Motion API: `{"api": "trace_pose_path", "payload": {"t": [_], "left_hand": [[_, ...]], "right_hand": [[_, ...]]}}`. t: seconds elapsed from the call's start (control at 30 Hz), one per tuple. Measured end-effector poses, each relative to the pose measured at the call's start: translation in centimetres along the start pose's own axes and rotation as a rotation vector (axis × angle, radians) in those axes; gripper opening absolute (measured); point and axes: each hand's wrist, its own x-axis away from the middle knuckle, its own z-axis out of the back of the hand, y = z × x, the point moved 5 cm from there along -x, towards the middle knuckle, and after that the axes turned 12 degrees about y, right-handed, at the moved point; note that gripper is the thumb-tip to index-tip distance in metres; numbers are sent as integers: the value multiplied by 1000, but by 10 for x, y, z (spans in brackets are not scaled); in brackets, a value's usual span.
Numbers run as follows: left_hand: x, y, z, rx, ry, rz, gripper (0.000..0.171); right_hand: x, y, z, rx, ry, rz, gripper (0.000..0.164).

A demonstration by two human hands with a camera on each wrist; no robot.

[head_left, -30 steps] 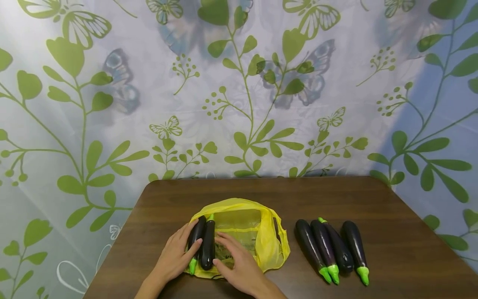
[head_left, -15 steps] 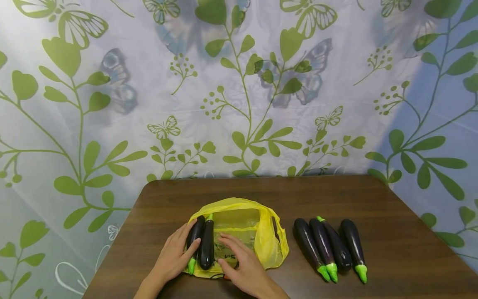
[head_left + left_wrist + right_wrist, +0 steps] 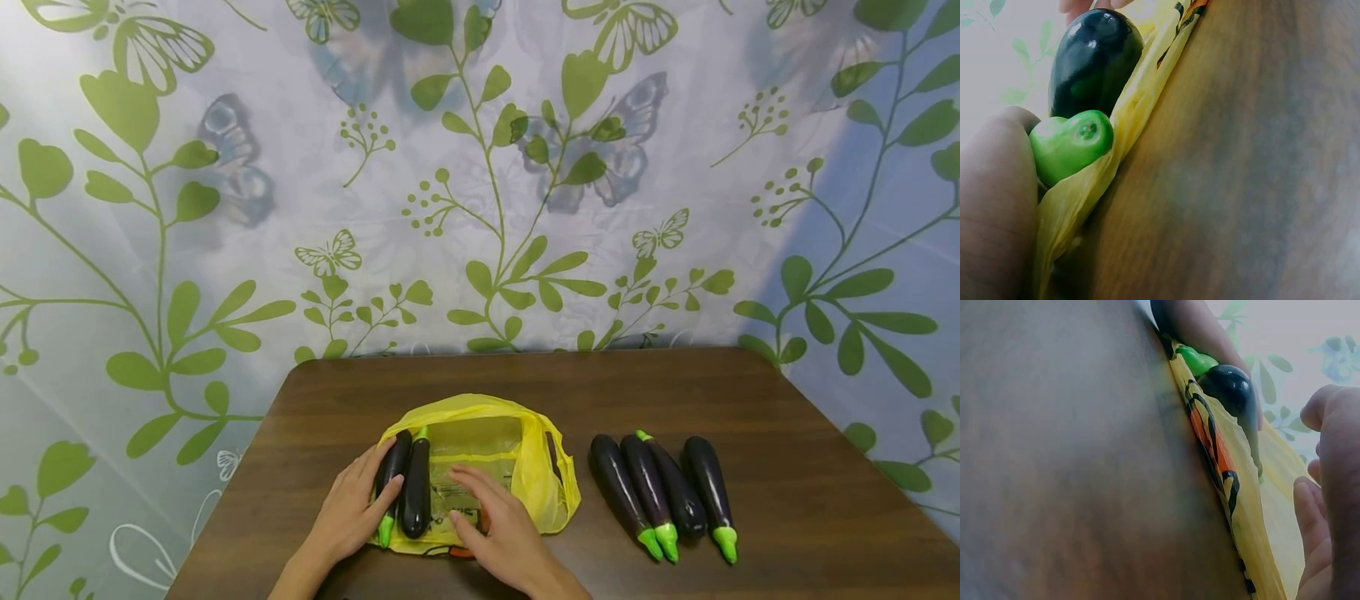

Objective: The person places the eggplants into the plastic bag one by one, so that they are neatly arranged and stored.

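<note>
A yellow plastic bag (image 3: 551,492) lies with its mouth open toward me, and two eggplants rest side by side in its left part. My left hand (image 3: 347,507) holds the outer eggplant (image 3: 397,462), thumb over one side and fingers along the other. Its green stem end (image 3: 1072,147) pokes out at the bag's near edge in the left wrist view. Beside it lies the second eggplant (image 3: 416,492), round end toward me, touched by neither hand in the head view. My right hand (image 3: 504,537) hovers over the bag's near edge, fingers spread and holding nothing.
To the right of the bag, several more eggplants (image 3: 651,492) lie on the brown wooden table (image 3: 637,383), one slightly apart from the others. A patterned cloth (image 3: 480,167) with leaves and butterflies hangs behind the table.
My right hand has drawn away to the right from the second eggplant, which it was beside a second ago. The left hand keeps its place on the outer eggplant.
</note>
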Motion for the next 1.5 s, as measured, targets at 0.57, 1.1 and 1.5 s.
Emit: {"api": "trace_pose_path", "payload": {"t": [0.57,1.1,1.5], "left_hand": [[-2,-1,0,4,-12,14,62],[-1,0,-1,3,-19,20,62],[-1,1,0,1,-15,8,61]], "right_hand": [[-9,6,19,-61,100,-15,52],[-13,13,37,77,176,91,53],[-14,16,49,65,229,87,51]]}}
